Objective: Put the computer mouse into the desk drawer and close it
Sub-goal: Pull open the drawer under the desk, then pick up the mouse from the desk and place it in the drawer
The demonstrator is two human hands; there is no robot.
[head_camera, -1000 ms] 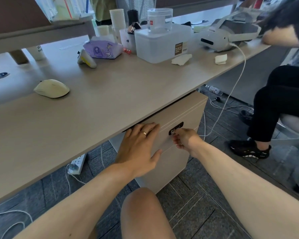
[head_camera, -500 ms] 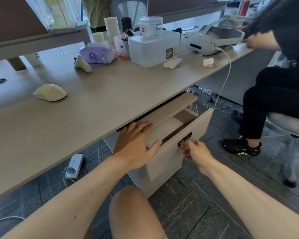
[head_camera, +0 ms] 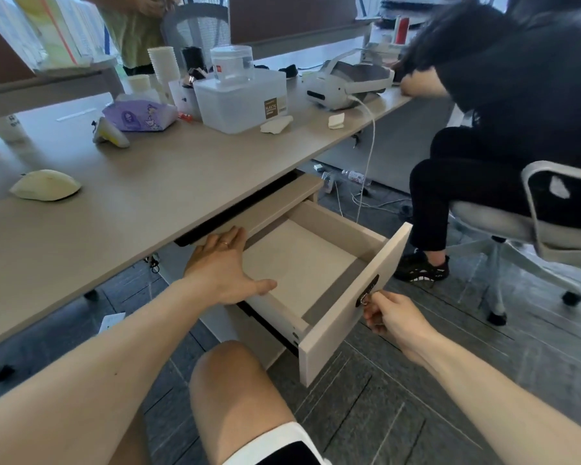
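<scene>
Left: the computer mouse lies on the desk, far left, its long axis running roughly left–right, untouched. It sits well apart from both of my hands, up and to the left of them. Centre: my left hand rests flat with fingers spread on the cabinet edge at the drawer's left side; its grip is open and holds nothing. I judge this the nearer hand to the mouse, so the reach falls to it. Centre-right: the desk drawer stands pulled out, its floor bare. Right: my right hand has its grip pinched closed on the small pull at the drawer handle.
</scene>
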